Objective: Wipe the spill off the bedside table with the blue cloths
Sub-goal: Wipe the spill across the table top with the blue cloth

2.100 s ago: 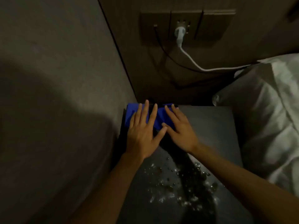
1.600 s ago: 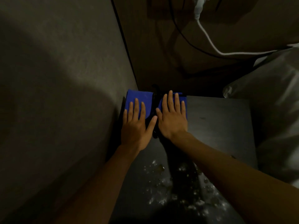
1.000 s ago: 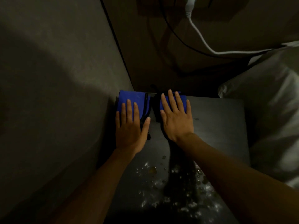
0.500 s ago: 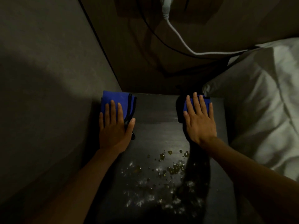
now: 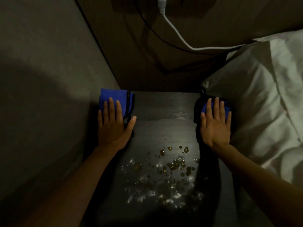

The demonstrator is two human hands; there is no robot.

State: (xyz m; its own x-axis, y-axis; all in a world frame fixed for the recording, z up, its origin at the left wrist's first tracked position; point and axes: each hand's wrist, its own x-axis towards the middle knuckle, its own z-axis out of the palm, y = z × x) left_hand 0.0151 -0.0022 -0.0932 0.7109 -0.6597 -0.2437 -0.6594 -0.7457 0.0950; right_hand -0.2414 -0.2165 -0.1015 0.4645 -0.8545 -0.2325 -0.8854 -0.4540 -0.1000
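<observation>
Flat left hand (image 5: 113, 126) and right hand (image 5: 214, 126) on blue cloths (image 5: 113, 99) at opposite table (image 5: 164, 105) edges

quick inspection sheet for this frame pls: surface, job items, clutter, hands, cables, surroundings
Surface: dark bedside table; spill of droplets and wet patches on the near half, far strip looks free of droplets.
Job's things: left blue cloth at the far left corner; right blue cloth at the far right edge, mostly covered.
Clutter: nothing seen.
Hands: left hand flat, palm down on the left cloth; right hand flat on the right cloth.
Cables: white cable and black cable run down the back wall, off the table.
Surroundings: wall on the left, white pillow on the right; dim light.
</observation>
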